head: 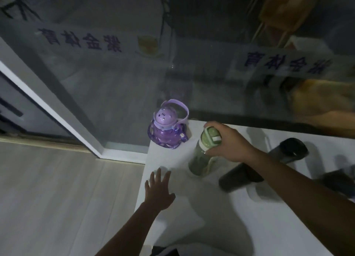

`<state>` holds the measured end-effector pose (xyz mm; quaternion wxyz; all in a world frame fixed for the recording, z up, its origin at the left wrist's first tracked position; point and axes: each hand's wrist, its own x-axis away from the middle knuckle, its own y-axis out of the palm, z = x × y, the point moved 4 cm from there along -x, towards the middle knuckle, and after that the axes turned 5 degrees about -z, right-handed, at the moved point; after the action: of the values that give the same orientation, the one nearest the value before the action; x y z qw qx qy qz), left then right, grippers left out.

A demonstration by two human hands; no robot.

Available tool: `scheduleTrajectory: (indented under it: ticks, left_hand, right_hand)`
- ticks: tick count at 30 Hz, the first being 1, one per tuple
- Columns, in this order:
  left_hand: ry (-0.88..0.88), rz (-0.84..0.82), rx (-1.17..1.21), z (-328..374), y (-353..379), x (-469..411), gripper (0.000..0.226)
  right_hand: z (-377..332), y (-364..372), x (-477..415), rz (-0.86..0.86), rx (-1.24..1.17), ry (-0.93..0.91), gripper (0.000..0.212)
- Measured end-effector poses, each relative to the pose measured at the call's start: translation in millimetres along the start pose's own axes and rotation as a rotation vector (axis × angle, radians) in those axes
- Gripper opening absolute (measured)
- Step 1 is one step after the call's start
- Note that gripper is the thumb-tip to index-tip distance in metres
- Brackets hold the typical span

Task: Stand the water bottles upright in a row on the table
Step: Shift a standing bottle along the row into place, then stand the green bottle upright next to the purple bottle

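On the white table (211, 227), w/ room along the back edge for a row. Spotted a dark bottle (236, 177) lying on its side under the rt forearm, just beside the green one, not yet stood up. Had the green bottle (199, 159) roughly upright, base at or on the tabletop (couldn't tell which), near the purple bottle (166, 134) but apart from it. Saw the purple one upright at the far left corner: decent anchor for the row. Gripped the green cap from above w/ the right hand (228, 142), fingers curled round it. Spread the left hand (159, 190) flat by the table's left edge, fingers straight, holding nothing. Looked wise, prob, to seat the base flat, test for wobble before easing off, and line up w/ the purple, leaving a gap.
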<state>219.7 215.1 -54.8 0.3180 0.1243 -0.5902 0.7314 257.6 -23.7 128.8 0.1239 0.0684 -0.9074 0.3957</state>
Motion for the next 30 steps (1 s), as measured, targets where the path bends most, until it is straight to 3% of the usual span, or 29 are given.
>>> scheduleTrajectory:
  ticks: [3,7,15,30]
  left_hand:
    - [0.059,-0.047,-0.052,-12.5,3.4,-5.2,0.087]
    - [0.099,-0.041,-0.094,-24.4,9.6,-7.7,0.093]
    - [0.164,-0.114,-0.149,-31.7,19.8,-8.7,0.09]
    - [0.2,-0.151,-0.158,-35.3,20.8,3.8,0.087]
  right_hand:
    - [0.6,-8.8,-9.7,0.066,-0.009,0.094,0.077]
    - [-8.2,-16.0,-27.6,0.183,0.046,0.124,0.075]
    - [-10.3,-15.6,-70.5,0.293,0.026,0.189,0.089]
    - [-16.7,-18.1,-83.9,0.246,0.096,0.19,0.091]
